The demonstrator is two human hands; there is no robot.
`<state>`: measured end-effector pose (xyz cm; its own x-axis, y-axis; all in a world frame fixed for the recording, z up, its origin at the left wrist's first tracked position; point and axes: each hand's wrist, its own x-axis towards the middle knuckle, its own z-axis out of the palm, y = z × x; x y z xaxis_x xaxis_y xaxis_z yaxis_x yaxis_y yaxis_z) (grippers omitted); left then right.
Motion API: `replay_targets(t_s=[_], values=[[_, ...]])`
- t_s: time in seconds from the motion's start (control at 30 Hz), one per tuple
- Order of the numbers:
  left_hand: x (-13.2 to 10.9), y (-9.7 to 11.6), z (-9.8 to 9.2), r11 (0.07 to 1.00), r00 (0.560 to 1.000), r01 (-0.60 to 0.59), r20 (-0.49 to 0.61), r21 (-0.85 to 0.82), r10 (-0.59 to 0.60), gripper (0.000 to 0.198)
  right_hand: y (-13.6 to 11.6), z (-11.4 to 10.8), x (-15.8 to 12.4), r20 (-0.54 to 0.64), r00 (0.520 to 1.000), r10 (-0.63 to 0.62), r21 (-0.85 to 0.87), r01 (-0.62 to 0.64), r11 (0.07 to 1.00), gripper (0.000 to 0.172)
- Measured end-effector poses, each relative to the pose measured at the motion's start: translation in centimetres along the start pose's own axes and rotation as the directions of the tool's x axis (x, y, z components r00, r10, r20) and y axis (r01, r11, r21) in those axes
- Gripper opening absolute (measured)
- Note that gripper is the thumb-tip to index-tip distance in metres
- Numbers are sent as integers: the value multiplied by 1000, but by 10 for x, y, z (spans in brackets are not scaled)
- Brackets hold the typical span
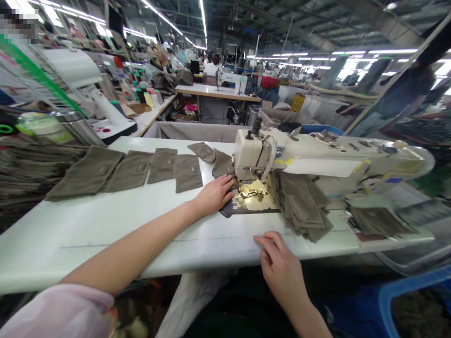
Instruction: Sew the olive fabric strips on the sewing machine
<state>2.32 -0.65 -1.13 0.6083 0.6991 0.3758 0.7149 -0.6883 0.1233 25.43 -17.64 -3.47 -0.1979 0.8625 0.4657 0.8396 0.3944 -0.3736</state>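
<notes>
My left hand lies flat beside the sewing machine's needle area, its fingertips touching the near end of a brown-grey fabric piece. The fingers are stretched out and grip nothing. My right hand hovers at the table's front edge, fingers loosely bent and apart, with nothing visible in them. Between the hands and the machine head is a shiny metal needle plate. A stack of brown-grey fabric pieces hangs over the table right of the plate, under the machine arm.
Several flap-shaped fabric pieces lie in a row on the pale tabletop. A tall fabric pile stands at the far left. More pieces rest at the right. A blue bin is below right.
</notes>
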Motion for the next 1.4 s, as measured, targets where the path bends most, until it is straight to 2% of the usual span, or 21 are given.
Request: replay_targets(t_s=[0.1, 0.23, 0.37, 0.5, 0.63, 0.77, 0.83, 0.9, 1.0, 1.07, 1.17, 1.23, 1.33, 1.4], values=[[-19, 6, -8, 1000, 999, -25, 42, -1, 25, 38, 2, -2, -3, 1, 1000, 3, -3, -3, 1000, 33], [-66, 29, -27, 997, 993, -76, 90, -21, 77, 40, 5, -7, -3, 1, 1000, -1, -2, 1, 1000, 32], [-107, 49, -42, 993, 990, -107, 84, -50, 111, 40, 4, -7, 3, 9, 1000, 16, -10, -15, 1000, 30], [-124, 58, -48, 990, 987, -120, 98, -74, 127, 41, -4, -11, 14, 31, 998, 52, 18, -53, 998, 30], [-132, 61, -50, 989, 989, -83, 114, -119, 97, 42, -23, -12, 39, 79, 997, 25, 99, -33, 995, 32], [-140, 66, -52, 986, 991, -56, 111, -159, 74, 43, -55, 8, 89, 239, 970, -35, 105, 10, 994, 40], [-145, 70, -52, 986, 992, -37, 109, -161, 55, 44, -71, 26, 118, 363, 932, 1, 17, -8, 1000, 42], [-152, 73, -50, 989, 995, -7, 95, -150, 21, 44, -82, 45, 142, 408, 912, 50, -43, -35, 998, 40], [-163, 78, -45, 991, 999, 27, 41, -131, -22, 38, -89, 64, 159, 432, 895, 113, -107, -73, 992, 30], [-169, 80, -45, 994, 1000, 10, -6, -112, -11, 31, -90, 67, 160, 450, 883, 131, -140, -75, 987, 23], [-167, 76, -54, 997, 999, -49, -23, -66, 47, 24, -96, 61, 165, 454, 883, 117, -161, -48, 986, 17], [-154, 65, -66, 998, 998, -61, -10, -12, 61, 22, -106, 58, 183, 414, 904, 102, -162, -37, 986, 20], [-115, 36, -83, 992, 1000, 10, -20, 127, -8, 21, -127, 60, 237, 310, 945, 101, -148, -57, 987, 27], [-81, 10, -87, 974, 993, 116, -31, 197, -112, 21, -140, 67, 283, 249, 959, 135, -146, -100, 984, 29]])
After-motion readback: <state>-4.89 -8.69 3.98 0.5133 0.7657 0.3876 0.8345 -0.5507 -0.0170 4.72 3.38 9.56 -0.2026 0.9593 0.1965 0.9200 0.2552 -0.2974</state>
